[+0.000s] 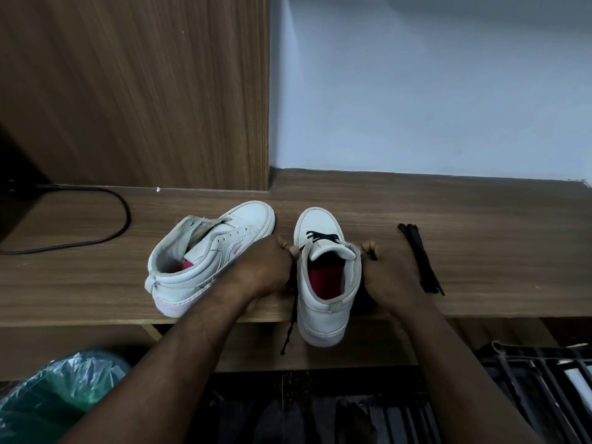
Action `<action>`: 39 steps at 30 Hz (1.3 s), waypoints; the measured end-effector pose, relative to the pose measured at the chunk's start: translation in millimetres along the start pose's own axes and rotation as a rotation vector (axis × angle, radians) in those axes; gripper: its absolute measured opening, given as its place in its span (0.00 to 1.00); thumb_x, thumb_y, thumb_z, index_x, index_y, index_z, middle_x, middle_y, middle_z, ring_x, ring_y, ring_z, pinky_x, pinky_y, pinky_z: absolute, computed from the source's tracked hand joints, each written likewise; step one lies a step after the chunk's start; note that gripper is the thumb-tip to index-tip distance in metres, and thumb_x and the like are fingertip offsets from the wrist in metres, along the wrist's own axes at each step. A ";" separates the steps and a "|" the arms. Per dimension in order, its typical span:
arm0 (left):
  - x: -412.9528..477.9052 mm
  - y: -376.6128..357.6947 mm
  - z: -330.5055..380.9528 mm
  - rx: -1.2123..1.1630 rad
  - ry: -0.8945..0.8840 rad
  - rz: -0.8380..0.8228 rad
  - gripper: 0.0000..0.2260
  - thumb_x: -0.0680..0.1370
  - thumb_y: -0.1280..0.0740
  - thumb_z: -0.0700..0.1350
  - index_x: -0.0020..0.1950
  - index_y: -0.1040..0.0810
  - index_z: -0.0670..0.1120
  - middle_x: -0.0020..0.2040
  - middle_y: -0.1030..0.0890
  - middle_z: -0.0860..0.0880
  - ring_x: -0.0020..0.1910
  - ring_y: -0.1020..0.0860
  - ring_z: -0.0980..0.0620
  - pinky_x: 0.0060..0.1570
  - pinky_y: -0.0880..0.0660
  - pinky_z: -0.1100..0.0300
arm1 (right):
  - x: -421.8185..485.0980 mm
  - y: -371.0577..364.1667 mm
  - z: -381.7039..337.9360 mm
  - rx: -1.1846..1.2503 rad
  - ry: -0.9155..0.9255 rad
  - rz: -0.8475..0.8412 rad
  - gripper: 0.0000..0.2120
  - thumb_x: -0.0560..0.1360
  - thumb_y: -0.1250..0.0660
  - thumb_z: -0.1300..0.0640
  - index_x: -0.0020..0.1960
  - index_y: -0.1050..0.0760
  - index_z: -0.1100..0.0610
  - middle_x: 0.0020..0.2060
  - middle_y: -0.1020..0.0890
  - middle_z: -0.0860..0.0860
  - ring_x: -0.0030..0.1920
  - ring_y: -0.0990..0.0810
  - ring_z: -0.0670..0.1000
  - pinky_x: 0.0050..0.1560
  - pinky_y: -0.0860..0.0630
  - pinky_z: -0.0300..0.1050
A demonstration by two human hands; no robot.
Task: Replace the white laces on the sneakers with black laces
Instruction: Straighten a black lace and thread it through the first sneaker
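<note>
Nearest me, below and to the left of the upright sneaker, a green plastic bag sits under the desk. The sneaker's heel hangs out past the desk's front edge, toe pointing at the wall. A black lace crosses only its lowest eyelets near the toe, and one end trails down the sneaker's left side and dangles below the edge.

The left hand presses against that side with its fingertips closed on the lace. The right hand is curled at the opposite side. A dark bit shows between its fingers, so it seems to pinch the other end, though I can't be sure.

Just left of the upright sneaker, the second sneaker lies tilted with bare eyelets. To the right lies a spare black lace, bundled. Far left, a cable loops over the desk.

With the heel overhanging, I think a sharp tug toward the person could tip the sneaker off the desk. Pulling harder on one side could leave the ends uneven, or draw the short end back out of its eyelet.
</note>
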State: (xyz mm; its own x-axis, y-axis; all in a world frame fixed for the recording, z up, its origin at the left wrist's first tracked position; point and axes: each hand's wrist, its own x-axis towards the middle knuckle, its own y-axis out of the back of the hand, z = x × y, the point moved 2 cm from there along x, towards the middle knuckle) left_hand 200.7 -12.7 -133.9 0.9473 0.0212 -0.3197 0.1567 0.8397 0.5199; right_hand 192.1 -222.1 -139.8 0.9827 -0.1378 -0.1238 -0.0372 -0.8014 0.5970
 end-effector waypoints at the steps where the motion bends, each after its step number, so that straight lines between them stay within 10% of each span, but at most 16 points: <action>1: -0.9 0.4 1.2 0.033 -0.004 0.002 0.10 0.85 0.37 0.50 0.49 0.22 0.46 0.48 0.18 0.46 0.46 0.22 0.50 0.44 0.27 0.56 | -0.1 0.8 -0.2 -0.032 -0.001 0.004 0.11 0.82 0.35 0.51 0.42 0.20 0.47 0.35 0.16 0.45 0.39 0.18 0.45 0.38 0.28 0.43; 5: -0.1 1.1 4.9 0.099 -0.006 0.037 0.10 0.84 0.37 0.49 0.53 0.22 0.43 0.53 0.17 0.43 0.55 0.20 0.42 0.56 0.26 0.52 | 1.3 1.2 -1.3 -0.084 -0.008 0.026 0.11 0.81 0.35 0.52 0.42 0.21 0.47 0.34 0.17 0.44 0.38 0.20 0.43 0.35 0.30 0.40; 13: 3.0 2.9 -0.1 -0.175 -0.013 0.062 0.11 0.83 0.33 0.51 0.46 0.21 0.44 0.43 0.15 0.44 0.42 0.21 0.46 0.49 0.23 0.48 | 5.0 3.8 -0.2 -0.014 0.087 0.087 0.10 0.83 0.36 0.52 0.44 0.22 0.47 0.37 0.17 0.46 0.39 0.20 0.48 0.41 0.23 0.50; 20: 1.5 3.1 5.4 -0.234 -0.134 0.165 0.07 0.81 0.32 0.50 0.45 0.21 0.50 0.39 0.17 0.52 0.39 0.22 0.50 0.50 0.22 0.44 | 3.6 8.6 -8.0 0.756 0.186 0.014 0.10 0.83 0.36 0.62 0.48 0.20 0.51 0.34 0.19 0.48 0.33 0.23 0.44 0.37 0.24 0.36; 34: -22.3 -3.6 57.3 -0.144 -0.597 0.275 0.07 0.82 0.31 0.50 0.49 0.15 0.61 0.42 0.24 0.57 0.44 0.24 0.63 0.45 0.32 0.69 | -26.5 29.1 -60.7 0.732 0.595 0.122 0.07 0.82 0.36 0.62 0.55 0.22 0.53 0.41 0.15 0.51 0.34 0.26 0.45 0.33 0.29 0.36; 39: -26.4 -9.2 64.3 -0.230 -0.606 0.184 0.17 0.83 0.33 0.47 0.36 0.22 0.64 0.39 0.24 0.54 0.42 0.24 0.60 0.46 0.29 0.59 | -29.4 27.6 -64.4 0.746 0.581 0.108 0.06 0.81 0.36 0.64 0.55 0.24 0.55 0.40 0.16 0.53 0.33 0.26 0.46 0.34 0.29 0.34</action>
State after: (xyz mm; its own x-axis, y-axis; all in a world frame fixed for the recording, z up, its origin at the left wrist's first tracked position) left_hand 192.2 -55.9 -79.3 0.9528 -0.0772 0.2937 -0.0219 0.9472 0.3199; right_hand 173.9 -202.6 -68.7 0.8960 -0.0832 0.4361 -0.0424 -0.9938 -0.1024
